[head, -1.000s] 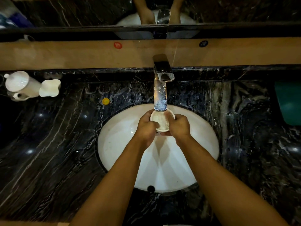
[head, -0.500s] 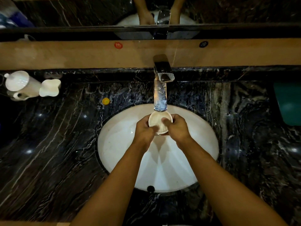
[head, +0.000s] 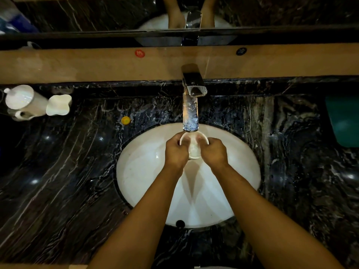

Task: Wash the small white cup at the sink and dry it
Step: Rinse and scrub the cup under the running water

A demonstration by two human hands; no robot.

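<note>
The small white cup [head: 193, 147] is held over the white oval sink [head: 143, 171], right under the spout of the chrome faucet [head: 191, 105]. My left hand [head: 175, 151] grips its left side and my right hand [head: 213, 151] grips its right side. Fingers of both hands curl over the rim into the cup, whose mouth faces up and slightly toward me. Both hands hide much of the cup's wall.
Dark veined marble counter [head: 58, 181] surrounds the sink. White ceramic jars [head: 27, 102] and a white wavy holder [head: 58, 105] stand at the far left. A small yellow cap [head: 125, 120] lies left of the faucet. A teal object [head: 343, 121] sits at the right edge. Mirror [head: 97, 14] behind.
Both hands shifted around the cup's rim, fingers working inside it. The cup stayed under the spout, turning a little between the hands.
</note>
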